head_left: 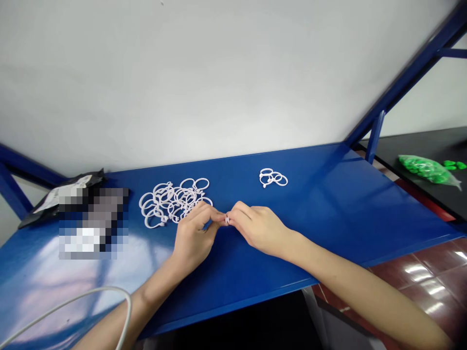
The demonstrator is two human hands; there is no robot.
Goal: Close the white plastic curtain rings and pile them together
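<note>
Just in front of me, my left hand (195, 233) and my right hand (260, 228) meet fingertip to fingertip. Both are pinched closed on a small white plastic ring (226, 220), mostly hidden by the fingers. Behind and left of my left hand lies a loose pile of white plastic rings (182, 197) with little knobs or eyelets on them, overlapping one another. Beyond my right hand, a smaller cluster of similar white rings (266, 175) rests on the blue table (328, 194).
A black plastic bag (65, 197) with a white label lies at the left, beside a blurred-out dark object (105, 209). A white cable (91, 290) loops across the lower left. Blue frame bars flank the table. Right, a bag of green pieces (425, 168) sits on a dark surface.
</note>
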